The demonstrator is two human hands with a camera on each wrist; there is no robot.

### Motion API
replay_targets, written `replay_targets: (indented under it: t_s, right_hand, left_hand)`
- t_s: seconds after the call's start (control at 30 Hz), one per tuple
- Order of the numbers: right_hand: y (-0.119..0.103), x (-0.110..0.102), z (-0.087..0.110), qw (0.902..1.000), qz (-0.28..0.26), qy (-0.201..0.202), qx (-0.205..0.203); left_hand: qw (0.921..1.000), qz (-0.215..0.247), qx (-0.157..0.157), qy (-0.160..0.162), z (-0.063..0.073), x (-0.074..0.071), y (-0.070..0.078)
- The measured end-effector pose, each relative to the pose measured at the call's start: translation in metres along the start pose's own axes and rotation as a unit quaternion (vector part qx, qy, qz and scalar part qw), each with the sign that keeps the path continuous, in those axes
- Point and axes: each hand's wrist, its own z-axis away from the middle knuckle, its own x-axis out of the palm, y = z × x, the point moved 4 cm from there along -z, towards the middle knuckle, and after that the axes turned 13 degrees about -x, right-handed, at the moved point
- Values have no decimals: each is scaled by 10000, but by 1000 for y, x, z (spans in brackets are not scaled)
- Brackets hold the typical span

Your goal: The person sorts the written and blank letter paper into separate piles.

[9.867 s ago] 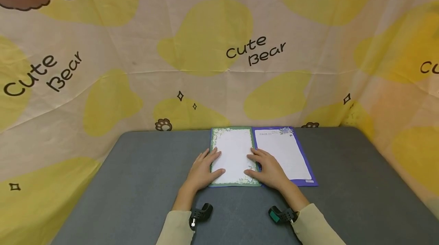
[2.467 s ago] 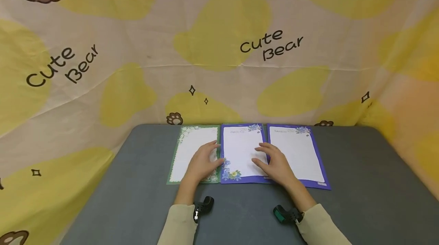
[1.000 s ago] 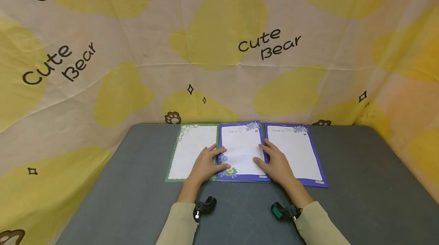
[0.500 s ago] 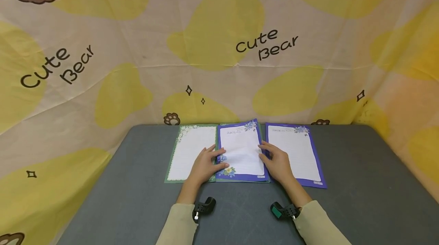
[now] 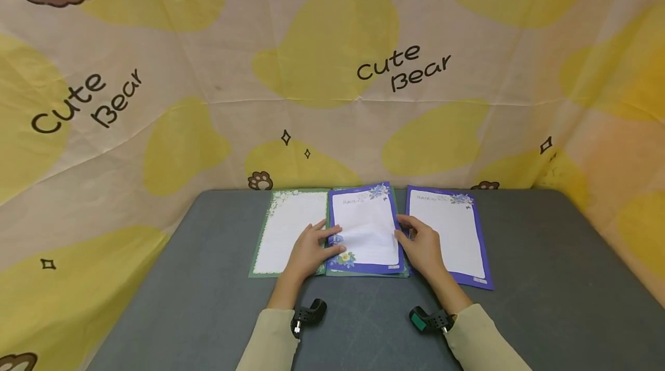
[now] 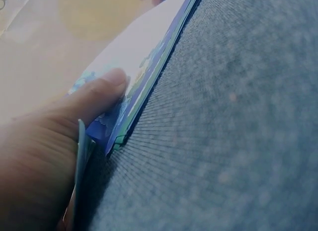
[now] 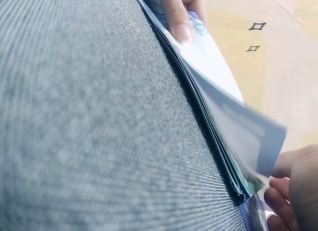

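Observation:
Three sheets of flower-bordered writing paper lie side by side. My left hand [image 5: 310,251] rests at the left edge of the middle, purple-bordered sheet [image 5: 363,218], its thumb pressing near the printed flowers. With thumb and fingers, my right hand [image 5: 423,248] pinches that sheet's right edge. In the right wrist view this side of the purple-bordered sheet [image 7: 238,129] is raised and bent above a stack of paper [image 7: 211,136] with green edges. To the left is a green-bordered sheet [image 5: 293,215], partly under my left hand. Another purple-bordered sheet [image 5: 449,232] lies to the right, partly behind my right hand.
The papers lie toward the far edge of a grey table [image 5: 208,313]. Directly behind it hangs a yellow-patterned cloth [image 5: 322,71] printed with bears and lettering. Each wrist wears a black camera band [image 5: 310,313] below the hand.
Earlier, a green-bordered sheet topped the middle stack and no sheet lay to its left. Lately the middle sheet tilts, its right edge now pinched by my right hand. The right sheet has slid slightly right.

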Motion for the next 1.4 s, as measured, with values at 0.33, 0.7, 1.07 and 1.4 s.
replay_targets:
  t_s: [0.33,0.7,1.07,1.4]
  right_hand:
    - [0,-3,0,9993,-195,307,-13]
    - [-10,-10,-4,9988,-372,-46,325]
    - [-3,-17,-4,9811,-1459,-532,1150]
    - [-7,-28,-10,9861,-1249,-243,1068]
  left_hand:
    - [9996,227,82,137,0,-2,2]
    - [9992,52,230,328,2,-9,9]
    - [9981,209,417,411,8,-12,19]
    - [9855,1657,50,355,6,-12,23]
